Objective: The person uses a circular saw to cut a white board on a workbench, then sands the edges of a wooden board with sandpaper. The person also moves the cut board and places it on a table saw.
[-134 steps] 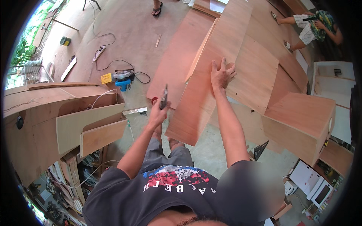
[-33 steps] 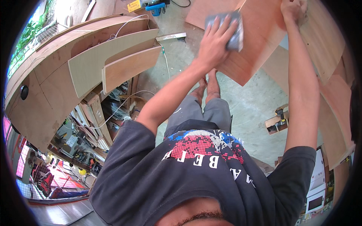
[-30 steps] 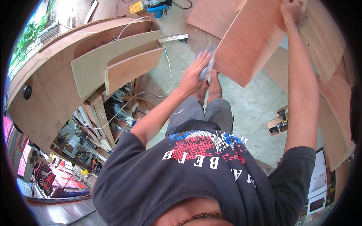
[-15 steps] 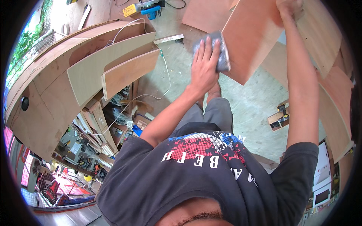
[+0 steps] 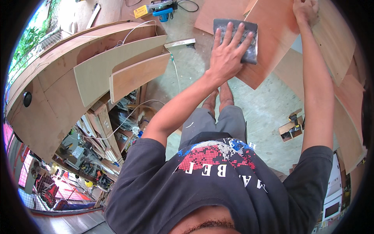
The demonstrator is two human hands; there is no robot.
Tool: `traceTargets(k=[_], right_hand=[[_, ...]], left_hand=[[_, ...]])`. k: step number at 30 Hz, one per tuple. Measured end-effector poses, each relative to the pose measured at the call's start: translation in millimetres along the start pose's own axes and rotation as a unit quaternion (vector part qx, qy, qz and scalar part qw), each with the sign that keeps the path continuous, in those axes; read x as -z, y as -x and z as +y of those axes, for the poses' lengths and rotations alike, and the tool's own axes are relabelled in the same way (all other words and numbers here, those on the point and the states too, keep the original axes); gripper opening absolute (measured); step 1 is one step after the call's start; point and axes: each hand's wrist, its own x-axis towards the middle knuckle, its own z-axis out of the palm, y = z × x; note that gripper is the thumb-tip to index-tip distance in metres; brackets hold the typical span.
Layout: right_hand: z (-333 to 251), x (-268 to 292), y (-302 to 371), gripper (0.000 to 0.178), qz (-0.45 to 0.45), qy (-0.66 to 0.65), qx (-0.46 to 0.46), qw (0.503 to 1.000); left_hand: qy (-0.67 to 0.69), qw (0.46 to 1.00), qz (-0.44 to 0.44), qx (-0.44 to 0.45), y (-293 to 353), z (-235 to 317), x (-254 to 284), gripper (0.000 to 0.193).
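Observation:
My left hand (image 5: 226, 58) lies on a dark grey sheet of sandpaper (image 5: 250, 51), its fingers spread across the sheet and the thumb out of sight. The sandpaper rests over the left edge of a reddish-brown wooden board (image 5: 270, 41), and part of it sticks out past that edge. The board slants up in front of me with its lower corner above the floor. At its upper right, my right hand (image 5: 306, 12) is closed around the board's edge, arm stretched out. The fingertips on the far side of the board are hidden.
Curved plywood panels (image 5: 120, 58) stand on the left above shelves of tools (image 5: 89, 163). A blue circular saw (image 5: 163, 13) lies on the floor at the back. A small box with a drill (image 5: 291, 128) sits at right, near more leaning wooden sheets (image 5: 335, 43). A white cable (image 5: 128, 130) runs at left.
My left hand has moved up and to the right with the sandpaper, further onto the board, and its fingers have spread. My right hand keeps its hold on the board.

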Motion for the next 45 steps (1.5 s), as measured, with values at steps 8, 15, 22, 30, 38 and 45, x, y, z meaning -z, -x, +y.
traceTargets(k=[8,15,22,30,38,45], right_hand=[[16,-17,-2,0.047,-0.007,0.011,0.0,1.0],[-15,10,-3,0.05,-0.052,-0.03,-0.022,0.998],[-7,9,13,0.057,-0.086,-0.016,-0.037,0.995],[-19,19,6,0.057,-0.126,-0.019,-0.042,0.991],[-21,36,9,0.057,-0.116,-0.037,-0.042,0.992],[-19,32,6,0.048,-0.07,-0.02,-0.002,0.997]], left_hand=[[0.159,0.984,0.058,0.058,38,-17,-13,0.075],[0.473,0.87,-0.1,0.098,-123,-42,-4,0.059],[0.46,0.872,-0.062,0.158,74,-23,3,0.067],[0.427,0.887,-0.029,0.174,-148,-23,-7,0.059],[0.233,0.966,-0.022,0.109,68,-4,-7,0.083],[0.043,0.999,0.004,-0.022,-120,-5,8,0.089]])
